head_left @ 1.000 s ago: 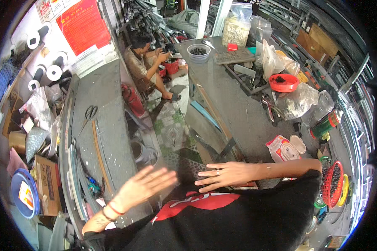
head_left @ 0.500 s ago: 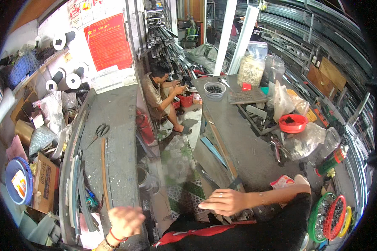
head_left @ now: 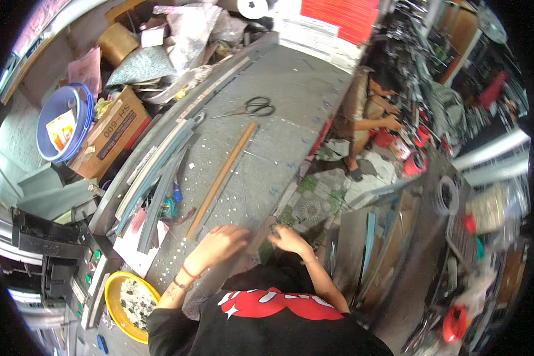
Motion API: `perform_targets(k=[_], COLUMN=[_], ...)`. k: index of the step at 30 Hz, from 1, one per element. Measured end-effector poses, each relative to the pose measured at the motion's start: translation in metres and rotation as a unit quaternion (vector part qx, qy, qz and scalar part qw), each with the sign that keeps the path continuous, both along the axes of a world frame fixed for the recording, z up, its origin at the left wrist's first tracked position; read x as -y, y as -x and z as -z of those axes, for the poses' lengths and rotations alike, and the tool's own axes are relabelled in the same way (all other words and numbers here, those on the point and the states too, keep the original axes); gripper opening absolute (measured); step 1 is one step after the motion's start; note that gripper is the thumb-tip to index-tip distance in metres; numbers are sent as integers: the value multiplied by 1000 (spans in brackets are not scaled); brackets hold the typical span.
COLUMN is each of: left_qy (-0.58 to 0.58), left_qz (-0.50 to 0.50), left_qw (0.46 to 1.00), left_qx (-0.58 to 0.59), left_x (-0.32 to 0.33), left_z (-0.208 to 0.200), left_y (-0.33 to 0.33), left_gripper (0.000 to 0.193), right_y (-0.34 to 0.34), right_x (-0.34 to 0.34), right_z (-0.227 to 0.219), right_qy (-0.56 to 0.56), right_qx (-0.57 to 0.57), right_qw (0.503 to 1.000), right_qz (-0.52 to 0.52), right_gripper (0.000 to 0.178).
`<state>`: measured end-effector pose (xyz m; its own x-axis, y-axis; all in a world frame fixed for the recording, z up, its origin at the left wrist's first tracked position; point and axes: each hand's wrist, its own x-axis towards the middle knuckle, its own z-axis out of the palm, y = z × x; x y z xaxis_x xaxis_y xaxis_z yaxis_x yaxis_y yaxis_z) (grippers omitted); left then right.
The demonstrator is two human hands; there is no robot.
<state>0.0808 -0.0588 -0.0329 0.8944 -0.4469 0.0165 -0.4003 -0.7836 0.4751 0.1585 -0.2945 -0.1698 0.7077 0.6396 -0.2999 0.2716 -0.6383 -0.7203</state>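
Observation:
My left hand (head_left: 224,244) is over the near part of the grey workbench, beside the lower end of a long brown strip (head_left: 222,178). Motion smears its fingers, and I see nothing held in it. My right hand (head_left: 289,240) hovers by the bench's right edge, its fingers loosely apart and nothing plainly in them. Farther up the bench lie black-handled scissors (head_left: 258,107). Left of the brown strip rests a bundle of grey and bluish strips (head_left: 160,172), with a teal tape measure (head_left: 168,207) beside it.
A yellow basin (head_left: 120,323) with small white and black pieces stands lower left, near a machine with buttons (head_left: 92,267). Blue tubs (head_left: 56,148) and a cardboard box (head_left: 115,133) are at left. A person (head_left: 362,113) crouches across the aisle. Another bench (head_left: 391,291) stands right.
My view has swung left and down to the left bench. My right hand has come away from the right bench, nearer my left hand. The crouching person remains in place.

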Motion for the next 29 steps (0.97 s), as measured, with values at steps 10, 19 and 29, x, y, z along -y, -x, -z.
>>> perform_targets(k=[10,19,29], left_qy=[-152,-107,184], left_qz=[-403,-571,-540], left_qw=[902,812,792], left_qx=[-20,-47,219], left_x=[-24,-20,31], left_z=[22,19,-13], left_y=[-49,-101,-174], left_gripper=[58,49,79], right_y=[-271,-519,-388], right_x=[-51,-204,-225], right_z=[-123,-96,-190], right_qy=[-162,-39,-295], right_qx=[-152,537,229], right_qw=[945,759,842], right_qz=[-239,-367,-389], right_gripper=[34,47,8])
